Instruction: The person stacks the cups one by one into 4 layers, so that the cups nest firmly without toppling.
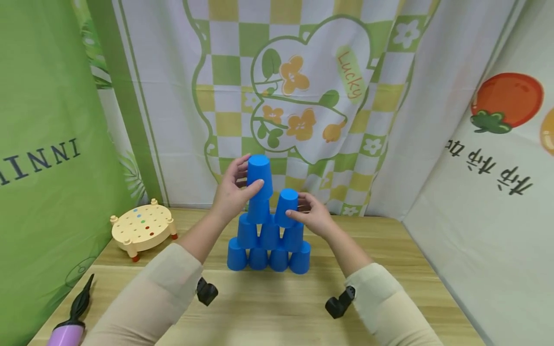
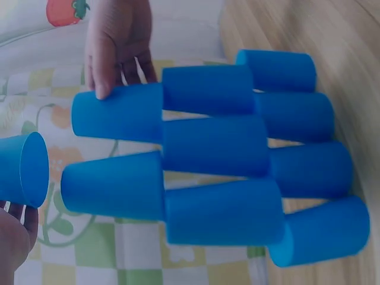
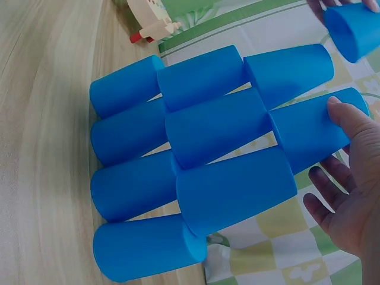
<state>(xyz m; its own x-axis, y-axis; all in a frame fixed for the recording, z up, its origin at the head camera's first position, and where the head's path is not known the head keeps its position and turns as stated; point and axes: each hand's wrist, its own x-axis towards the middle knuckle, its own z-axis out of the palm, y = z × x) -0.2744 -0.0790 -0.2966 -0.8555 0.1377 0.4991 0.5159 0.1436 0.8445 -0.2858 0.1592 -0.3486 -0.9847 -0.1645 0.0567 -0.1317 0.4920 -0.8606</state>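
Blue upside-down cups stand in a stepped stack: a bottom row of several point(image 1: 236, 254), three above point(image 1: 270, 234), then two on the third level. My left hand point(image 1: 233, 190) grips one more blue cup point(image 1: 261, 168), mouth down, thumb in front and fingers behind. In the left wrist view a gap separates this held cup point(image 2: 24, 169) from the stack. My right hand point(image 1: 315, 216) holds the third level's right cup point(image 1: 286, 206) between thumb and fingers. That cup point(image 3: 320, 127) rests against the row beneath it in the right wrist view. The third level's left cup point(image 1: 258, 211) stands untouched.
A cream round pegged stool-like toy point(image 1: 143, 226) stands on the wooden table point(image 1: 259, 307) at the left. A purple and black hand pump point(image 1: 71, 322) lies at the front left corner. Patterned curtains point(image 1: 233, 96) hang close behind the stack.
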